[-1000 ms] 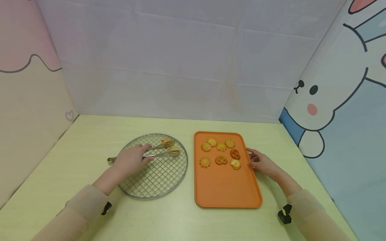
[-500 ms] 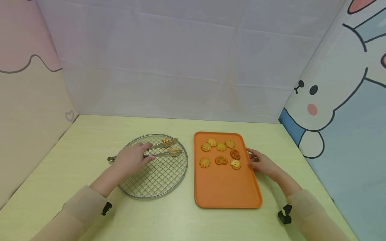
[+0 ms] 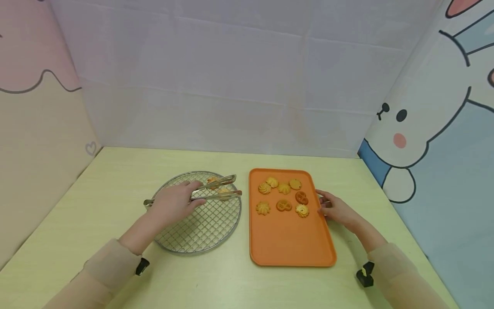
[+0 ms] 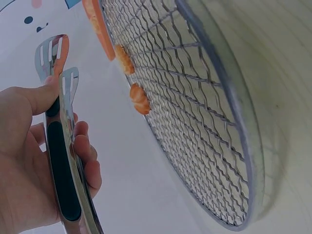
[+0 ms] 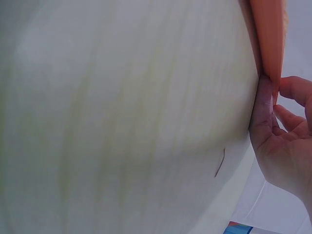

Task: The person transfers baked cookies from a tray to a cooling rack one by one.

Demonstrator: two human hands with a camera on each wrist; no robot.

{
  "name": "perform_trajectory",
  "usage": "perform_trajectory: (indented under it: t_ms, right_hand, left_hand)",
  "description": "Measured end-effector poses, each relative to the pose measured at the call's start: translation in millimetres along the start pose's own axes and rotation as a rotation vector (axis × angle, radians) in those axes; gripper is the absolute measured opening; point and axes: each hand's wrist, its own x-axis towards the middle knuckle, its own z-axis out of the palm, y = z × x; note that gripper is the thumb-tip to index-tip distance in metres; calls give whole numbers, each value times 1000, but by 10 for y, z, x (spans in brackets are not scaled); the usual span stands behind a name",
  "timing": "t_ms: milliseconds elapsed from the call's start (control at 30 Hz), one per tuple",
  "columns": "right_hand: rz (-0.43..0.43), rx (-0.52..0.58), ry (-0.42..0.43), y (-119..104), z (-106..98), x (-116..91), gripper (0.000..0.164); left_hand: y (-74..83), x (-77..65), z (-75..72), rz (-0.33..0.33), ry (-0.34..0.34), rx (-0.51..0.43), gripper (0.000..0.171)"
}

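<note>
My left hand (image 3: pixel 175 204) grips metal tongs (image 4: pixel 63 170) with dark inlaid handles, held above a round wire rack (image 3: pixel 200 231). Their slotted ends stand apart with nothing between them. Two golden cookies lie near the rack's far right edge, a cookie (image 4: pixel 140 99) and another cookie (image 4: pixel 124 59) in the left wrist view; the tongs partly cover them in the head view. My right hand (image 3: pixel 335 209) holds the right edge of an orange tray (image 3: pixel 291 244), its fingers and thumb at the rim (image 5: pixel 273 48).
Several cookies lie on the tray's far half, among them a pretzel-shaped cookie (image 3: pixel 283 205) and a star-shaped cookie (image 3: pixel 263 208). The tray and rack stand side by side on a pale wooden table (image 3: pixel 216 283). A whitish back wall (image 3: pixel 231 86) and printed side panels surround it.
My left hand and the tongs have shifted a little to the right, the tong ends now reaching past the cookies on the rack. My right hand and the tray stay in place.
</note>
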Motion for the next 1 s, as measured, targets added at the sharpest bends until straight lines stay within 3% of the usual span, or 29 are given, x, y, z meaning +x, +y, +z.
perform_trajectory:
  t_ms: [400, 1000]
  right_hand:
    - [3, -11, 1, -10, -15, 17, 65]
    - [11, -1, 10, 33, 5, 36, 65]
  left_hand:
    - [189, 57, -1, 44, 2, -46, 52]
    - [438, 204, 195, 135, -31, -36, 53]
